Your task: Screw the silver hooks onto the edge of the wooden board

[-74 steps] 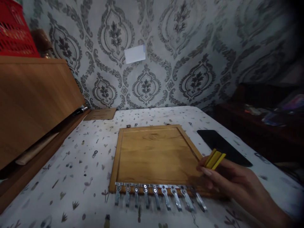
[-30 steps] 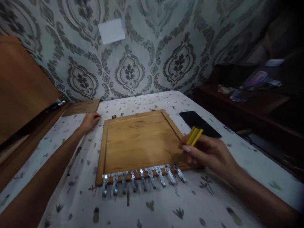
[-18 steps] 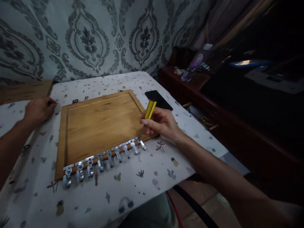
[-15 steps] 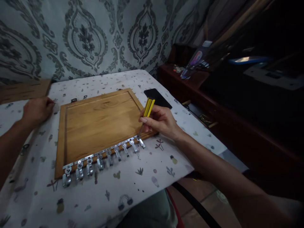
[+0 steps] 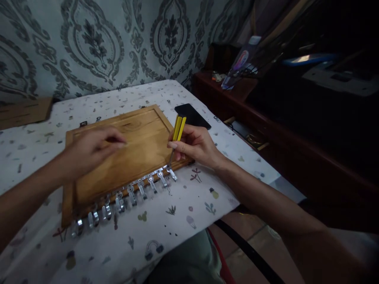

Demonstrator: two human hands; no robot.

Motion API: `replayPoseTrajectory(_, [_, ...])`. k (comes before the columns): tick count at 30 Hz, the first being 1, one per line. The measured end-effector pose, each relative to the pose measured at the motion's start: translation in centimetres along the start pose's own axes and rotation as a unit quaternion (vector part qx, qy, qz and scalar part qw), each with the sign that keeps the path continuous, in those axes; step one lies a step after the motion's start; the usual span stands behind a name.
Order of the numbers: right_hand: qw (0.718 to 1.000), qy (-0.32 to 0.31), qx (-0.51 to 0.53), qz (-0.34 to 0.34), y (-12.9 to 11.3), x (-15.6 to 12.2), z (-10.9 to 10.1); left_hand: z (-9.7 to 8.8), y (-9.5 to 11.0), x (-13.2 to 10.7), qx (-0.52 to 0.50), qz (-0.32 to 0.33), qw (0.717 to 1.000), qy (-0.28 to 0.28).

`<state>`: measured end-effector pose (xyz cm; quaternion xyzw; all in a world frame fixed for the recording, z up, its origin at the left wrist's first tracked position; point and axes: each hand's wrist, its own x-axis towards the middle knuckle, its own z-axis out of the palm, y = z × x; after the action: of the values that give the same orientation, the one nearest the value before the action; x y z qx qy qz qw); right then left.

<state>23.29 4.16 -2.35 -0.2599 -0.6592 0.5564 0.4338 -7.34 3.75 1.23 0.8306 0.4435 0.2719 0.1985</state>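
Observation:
My right hand [image 5: 197, 146] is closed around the yellow and black handle of a screwdriver [image 5: 179, 128]. The shaft points down, its tip at the rightmost hook of a metal hook rail [image 5: 141, 185]. This rail of several silver hooks lies along the near edge of a framed wooden board [image 5: 142, 138], the hooks sticking out past it. Over the left part of the board hovers my left hand [image 5: 91, 150], slightly blurred, thumb and forefinger brought together; whether anything small sits between them cannot be made out.
A patterned white cloth covers the table [image 5: 189, 197]. A black phone [image 5: 193, 116] lies beyond my right hand. Cardboard [image 5: 25, 112] is at the far left. On the right, a dark red cabinet [image 5: 225, 92] bears a clear bottle [image 5: 238, 63], with a drawer [image 5: 247, 136] partly open.
My left hand has moved right, from the table left of the board to above the board. My right hand keeps the screwdriver at the same end hook. The view has shifted slightly.

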Motion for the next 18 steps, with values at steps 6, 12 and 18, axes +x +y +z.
replayPoseTrajectory(6, [1.0, 0.0, -0.007, -0.002, 0.0, 0.0, 0.0, 5.1, 9.4, 1.1, 0.024, 0.079, 0.985, -0.149])
replayPoseTrajectory(12, [0.999, -0.009, 0.031, -0.01, -0.3, -0.1, 0.4, 8.9, 12.7, -0.3, 0.161, 0.199, 0.961, -0.104])
replayPoseTrajectory(18, [1.0, -0.014, 0.012, -0.013, -0.4, 0.0, 0.5, 11.7, 13.1, -0.2, 0.291, 0.232, 0.924, -0.084])
